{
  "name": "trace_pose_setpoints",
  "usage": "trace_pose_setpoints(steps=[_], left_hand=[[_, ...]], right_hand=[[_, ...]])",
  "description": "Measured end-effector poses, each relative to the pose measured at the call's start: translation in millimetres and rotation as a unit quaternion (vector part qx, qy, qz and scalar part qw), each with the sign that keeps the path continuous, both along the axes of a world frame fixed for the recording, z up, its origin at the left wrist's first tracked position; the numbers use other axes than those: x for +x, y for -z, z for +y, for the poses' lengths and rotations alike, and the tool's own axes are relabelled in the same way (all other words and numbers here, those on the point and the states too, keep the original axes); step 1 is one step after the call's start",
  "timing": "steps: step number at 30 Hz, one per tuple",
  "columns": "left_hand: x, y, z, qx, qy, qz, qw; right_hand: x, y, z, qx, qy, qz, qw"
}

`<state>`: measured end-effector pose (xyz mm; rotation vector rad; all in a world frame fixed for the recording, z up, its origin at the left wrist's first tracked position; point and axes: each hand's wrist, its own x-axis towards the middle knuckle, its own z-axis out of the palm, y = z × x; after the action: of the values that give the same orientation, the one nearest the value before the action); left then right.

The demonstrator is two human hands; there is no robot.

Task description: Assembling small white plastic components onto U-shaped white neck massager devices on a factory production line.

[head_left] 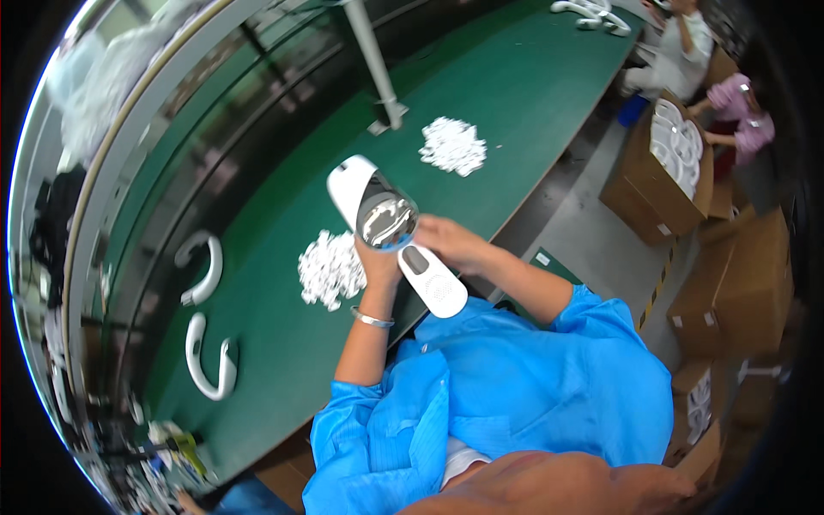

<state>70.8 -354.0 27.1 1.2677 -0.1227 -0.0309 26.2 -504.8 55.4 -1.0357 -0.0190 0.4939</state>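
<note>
Both hands hold a white curved device (439,290) in front of my chest, above the near edge of the green table. It has rounded white ends, a dark panel and a shiny, mirror-like round part in the middle; its shape resembles a neck fan. My left hand (378,259) grips it from below, with the fingers mostly hidden behind it. From the right, my right hand (451,242) closes on its side, the fingertips partly covered. A heap of small white parts (330,270) lies just left of my left hand.
On the green table (283,360) lie two white C-shaped devices (210,369) at left and a second heap of white parts (453,146) farther off. A pale post (373,64) rises behind. Cardboard boxes (730,287) and two people (678,56) are at right.
</note>
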Motion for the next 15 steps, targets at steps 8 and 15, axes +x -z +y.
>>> trace_pose_setpoints(steps=[8,15], left_hand=[[98.3,-36.4,-137.3,0.098,0.195,0.009,0.976],[156.7,-86.9,-25.0,0.403,0.131,-0.122,0.897]], right_hand=[[-4.0,-37.2,-116.9,0.146,0.163,0.047,0.975],[166.6,17.5,-404.4,-0.231,0.49,-0.028,0.84]])
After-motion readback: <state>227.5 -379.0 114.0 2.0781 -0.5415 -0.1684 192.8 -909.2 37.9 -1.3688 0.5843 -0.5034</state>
